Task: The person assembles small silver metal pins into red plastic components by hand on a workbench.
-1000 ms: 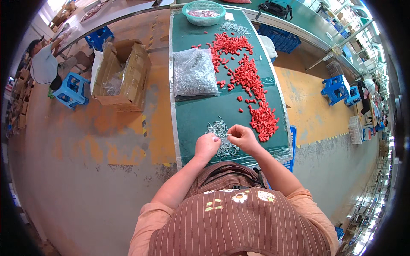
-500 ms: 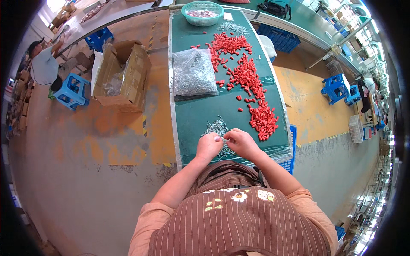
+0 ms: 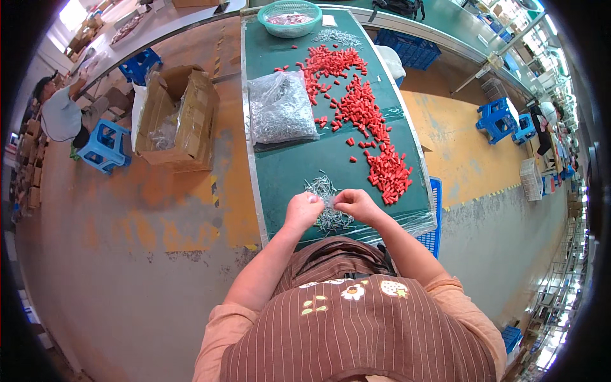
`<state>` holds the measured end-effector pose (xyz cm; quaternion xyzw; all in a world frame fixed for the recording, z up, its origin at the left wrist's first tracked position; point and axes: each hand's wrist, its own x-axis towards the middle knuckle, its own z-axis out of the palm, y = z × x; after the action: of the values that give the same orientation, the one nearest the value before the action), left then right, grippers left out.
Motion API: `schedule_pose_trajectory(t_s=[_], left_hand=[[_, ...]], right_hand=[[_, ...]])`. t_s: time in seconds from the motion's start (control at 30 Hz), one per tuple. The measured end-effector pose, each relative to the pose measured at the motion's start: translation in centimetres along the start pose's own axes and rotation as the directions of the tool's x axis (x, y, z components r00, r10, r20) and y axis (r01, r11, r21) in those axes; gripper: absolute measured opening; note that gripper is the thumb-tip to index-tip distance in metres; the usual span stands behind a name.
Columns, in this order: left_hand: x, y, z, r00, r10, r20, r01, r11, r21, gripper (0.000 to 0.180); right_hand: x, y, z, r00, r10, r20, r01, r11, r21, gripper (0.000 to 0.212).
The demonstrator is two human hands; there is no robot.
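Both hands meet low over the near end of the green bench (image 3: 286, 172), just above a loose heap of silver screws (image 3: 332, 221). The left hand (image 3: 303, 210) is curled, its grip closed with thumb against fingers; the right hand (image 3: 356, 205) has thumb and fingertips drawn together in a narrow pinch. Between them shows a small piece of clear plastic film (image 3: 328, 202), apparently caught by both grips; whether it is a bag, and whether anything lies inside, I cannot tell.

The film should be light, limp and slippery, prone to cling or crease, so it is best taken by its edge between thumb and fingertip. The screws look hard, stiff and small, easiest pinched along the shank. To the right, red plastic wall plugs (image 3: 390, 177) spread toward the far end; they look light and likely to roll, best held around the body. Farther left lies a bulging clear bag of screws (image 3: 281, 109), probably heavy and shifting, needing support beneath.
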<state>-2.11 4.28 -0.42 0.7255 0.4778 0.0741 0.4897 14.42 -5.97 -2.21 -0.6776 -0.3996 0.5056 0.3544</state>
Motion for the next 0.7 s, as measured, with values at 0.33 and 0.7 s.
schedule_pose_trajectory(t_s=[0.33, 0.7], left_hand=[[1.0, 0.2, -1.8, 0.891, -0.222, 0.396, 0.341, 0.903, -0.261, 0.018], [-2.1, 1.4, 0.1, 0.971, 0.238, 0.010, -0.237, 0.961, 0.142, 0.014]], right_hand=[[-0.6, -0.7, -1.0, 0.993, 0.120, 0.019, -0.120, 0.941, 0.317, 0.023], [3.7, 0.2, -6.4, 0.898, -0.275, -0.344, 0.041, 0.830, -0.556, 0.021]])
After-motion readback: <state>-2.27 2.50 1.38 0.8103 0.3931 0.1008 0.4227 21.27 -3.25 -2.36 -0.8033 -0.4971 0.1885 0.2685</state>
